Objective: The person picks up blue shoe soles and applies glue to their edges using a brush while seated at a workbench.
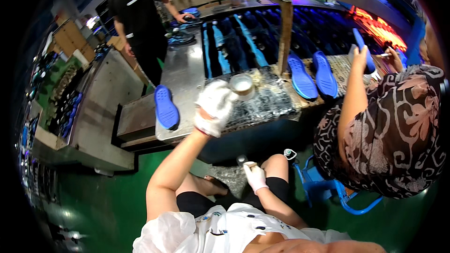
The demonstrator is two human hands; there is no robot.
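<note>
My left hand (216, 105), in a white glove, reaches over the front edge of the worktable; its fingers are blurred together, and whether they hold anything does not show. Just right of it stands a small round bowl (242, 83) with whitish contents, on a stained dark work mat (262, 105). A blue shoe sole (166, 107) lies to the left, at the metal tabletop's corner. Low by my right thigh, my right hand (255, 177), also gloved, is closed around a small brush-like tool (242, 159) with a dark round end.
Two blue soles (302, 77) (325, 75) lie right of a wooden post (284, 33). At right, a co-worker in a patterned top (389, 136) handles another blue sole (363, 49). Behind the table runs a conveyor (229, 42) with dark and blue strips. Someone in black (140, 18) stands far left.
</note>
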